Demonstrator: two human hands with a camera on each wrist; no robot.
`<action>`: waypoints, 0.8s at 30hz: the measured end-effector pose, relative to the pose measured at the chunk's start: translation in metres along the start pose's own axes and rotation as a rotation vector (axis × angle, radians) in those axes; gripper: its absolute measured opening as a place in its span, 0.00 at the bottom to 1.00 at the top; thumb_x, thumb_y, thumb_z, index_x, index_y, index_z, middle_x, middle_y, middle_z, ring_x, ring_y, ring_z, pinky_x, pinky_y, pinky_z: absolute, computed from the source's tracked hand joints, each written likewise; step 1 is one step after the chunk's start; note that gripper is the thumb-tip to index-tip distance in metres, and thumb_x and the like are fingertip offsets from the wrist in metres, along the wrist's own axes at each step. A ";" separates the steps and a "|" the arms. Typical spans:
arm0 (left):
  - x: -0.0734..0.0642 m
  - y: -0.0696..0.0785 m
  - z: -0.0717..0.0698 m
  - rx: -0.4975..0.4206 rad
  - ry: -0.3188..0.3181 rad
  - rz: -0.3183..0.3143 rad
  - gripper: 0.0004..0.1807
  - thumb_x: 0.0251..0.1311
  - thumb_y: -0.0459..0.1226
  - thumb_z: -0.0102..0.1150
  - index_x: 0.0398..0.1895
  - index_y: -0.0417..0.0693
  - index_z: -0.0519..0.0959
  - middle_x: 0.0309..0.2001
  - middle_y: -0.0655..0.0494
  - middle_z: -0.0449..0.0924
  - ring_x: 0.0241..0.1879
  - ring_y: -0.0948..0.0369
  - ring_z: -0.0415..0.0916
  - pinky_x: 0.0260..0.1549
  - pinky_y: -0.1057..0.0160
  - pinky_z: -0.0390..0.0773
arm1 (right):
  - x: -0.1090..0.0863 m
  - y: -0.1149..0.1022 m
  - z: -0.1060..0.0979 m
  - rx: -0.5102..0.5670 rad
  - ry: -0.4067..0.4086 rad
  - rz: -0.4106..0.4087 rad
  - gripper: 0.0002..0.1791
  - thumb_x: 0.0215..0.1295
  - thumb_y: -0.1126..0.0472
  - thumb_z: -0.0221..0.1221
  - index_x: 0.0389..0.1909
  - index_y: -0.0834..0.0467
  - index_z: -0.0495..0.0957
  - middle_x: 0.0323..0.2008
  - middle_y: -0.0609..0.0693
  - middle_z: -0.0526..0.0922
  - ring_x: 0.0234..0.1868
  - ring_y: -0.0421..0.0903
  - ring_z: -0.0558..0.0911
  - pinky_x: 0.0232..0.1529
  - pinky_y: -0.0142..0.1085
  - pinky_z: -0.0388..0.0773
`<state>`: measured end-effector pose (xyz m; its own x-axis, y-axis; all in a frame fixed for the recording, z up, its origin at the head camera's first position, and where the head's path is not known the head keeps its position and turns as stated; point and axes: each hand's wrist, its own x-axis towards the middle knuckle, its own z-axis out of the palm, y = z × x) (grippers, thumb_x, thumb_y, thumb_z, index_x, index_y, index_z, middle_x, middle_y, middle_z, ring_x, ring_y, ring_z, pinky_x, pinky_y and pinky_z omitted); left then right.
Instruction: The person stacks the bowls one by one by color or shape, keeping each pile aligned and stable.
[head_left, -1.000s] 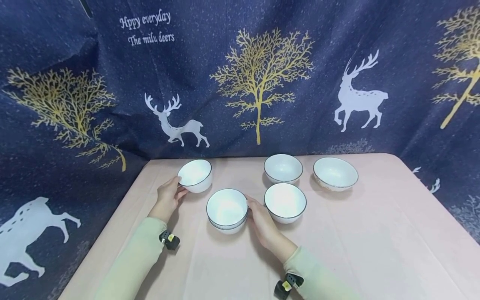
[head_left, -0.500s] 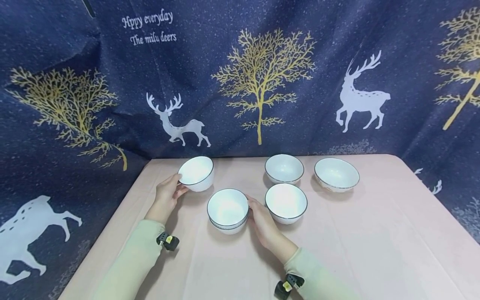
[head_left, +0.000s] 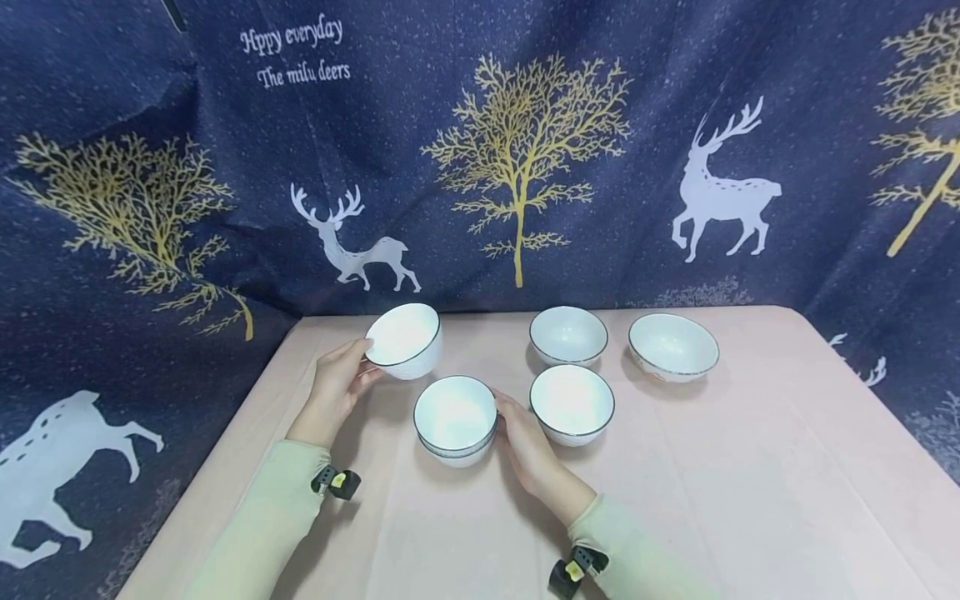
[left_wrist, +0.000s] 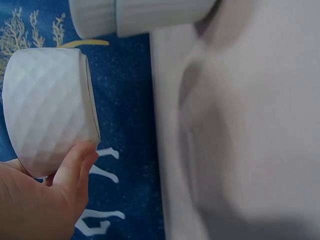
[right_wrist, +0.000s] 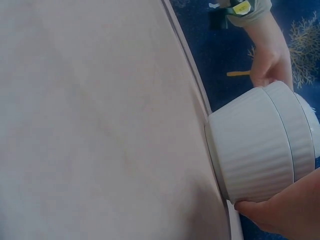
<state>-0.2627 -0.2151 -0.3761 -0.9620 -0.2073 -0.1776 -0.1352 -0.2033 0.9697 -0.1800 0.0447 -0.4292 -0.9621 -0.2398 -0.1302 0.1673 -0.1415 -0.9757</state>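
Note:
My left hand (head_left: 335, 387) grips a white bowl (head_left: 406, 340) with a dark rim by its left side, thumb at the rim and fingers lower down. Its mouth tilts toward me. In the left wrist view this bowl (left_wrist: 47, 110) shows a dimpled diamond pattern outside. To its front right stand two nested white bowls (head_left: 455, 421) on the table, with my right hand (head_left: 528, 446) holding their right side. Seen from the right wrist, the stack (right_wrist: 255, 150) has ribbed walls, and my right hand's fingers (right_wrist: 265, 212) lie against its lower side.
Right of the stack sits another white bowl (head_left: 572, 404), close to my right hand. Behind it are a white bowl (head_left: 567, 335) and, farther right, a wider one (head_left: 672, 346). A pink cloth covers the table (head_left: 712, 500); a dark blue deer-print curtain (head_left: 600, 183) hangs behind.
My left hand has raised its bowl and carried it slightly right, toward the stack. The right hand and the nested bowls have stayed in place.

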 end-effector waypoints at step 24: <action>-0.042 0.007 0.026 0.100 -0.156 0.040 0.22 0.66 0.31 0.53 0.60 0.25 0.68 0.35 0.56 0.81 0.32 0.65 0.82 0.39 0.64 0.85 | 0.000 -0.002 0.000 0.019 0.007 0.000 0.29 0.77 0.51 0.36 0.73 0.59 0.55 0.74 0.54 0.55 0.74 0.53 0.53 0.73 0.49 0.52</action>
<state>-0.2292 -0.1829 -0.3571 -0.9911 -0.0614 -0.1179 -0.1114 -0.1003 0.9887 -0.1807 0.0448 -0.4277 -0.9636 -0.2328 -0.1313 0.1710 -0.1594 -0.9723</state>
